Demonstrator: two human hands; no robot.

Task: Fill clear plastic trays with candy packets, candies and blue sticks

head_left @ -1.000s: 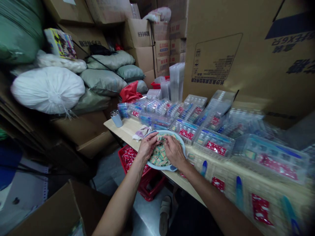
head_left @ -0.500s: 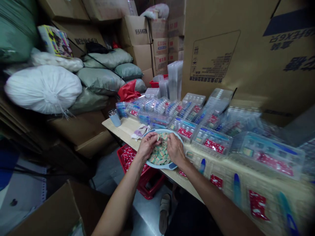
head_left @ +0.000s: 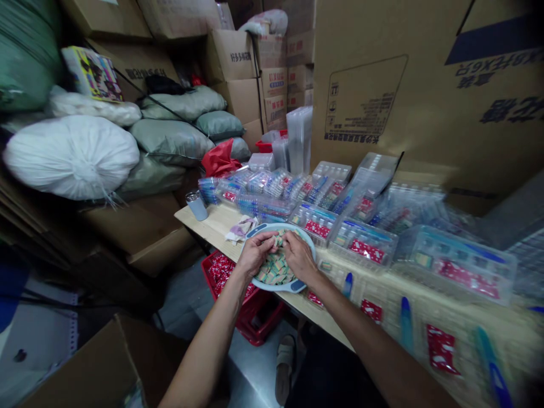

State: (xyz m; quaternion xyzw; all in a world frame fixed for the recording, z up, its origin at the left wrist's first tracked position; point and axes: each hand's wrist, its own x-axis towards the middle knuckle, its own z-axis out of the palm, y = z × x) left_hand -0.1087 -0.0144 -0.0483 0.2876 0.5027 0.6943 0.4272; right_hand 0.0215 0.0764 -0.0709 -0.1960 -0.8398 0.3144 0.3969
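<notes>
Room: Cardboard cartons [head_left: 374, 96] stand stacked to the far wall. A white sack [head_left: 70, 158] and grey-green sacks [head_left: 170, 141] are piled to the left, which leaves the work area in front of them.

Table: A pale wooden table [head_left: 212, 224] runs along the cartons. Its front edge faces the person, within reach of both arms.

Trays: Clear plastic trays [head_left: 363, 242] holding blue items and red-marked cards are lined up along the far side, with their open faces visible.

Crate: A red crate [head_left: 225, 280] sits on the floor below the table edge, directly beside the person's left arm.

Basin: A pale blue plastic basin [head_left: 310, 249] rests at the table's front edge, between the two forearms.

Packets: Small tan-and-green packets [head_left: 274, 266] lie heaped loosely inside the basin.

Left hand: The left hand [head_left: 255, 254] is curled over the basin, its fingers closing inward. Any hold is too small to confirm.

Right hand: The right hand [head_left: 298, 258] mirrors it, fingertips meeting the left's above the packets. Its hold cannot be confirmed either.
</notes>
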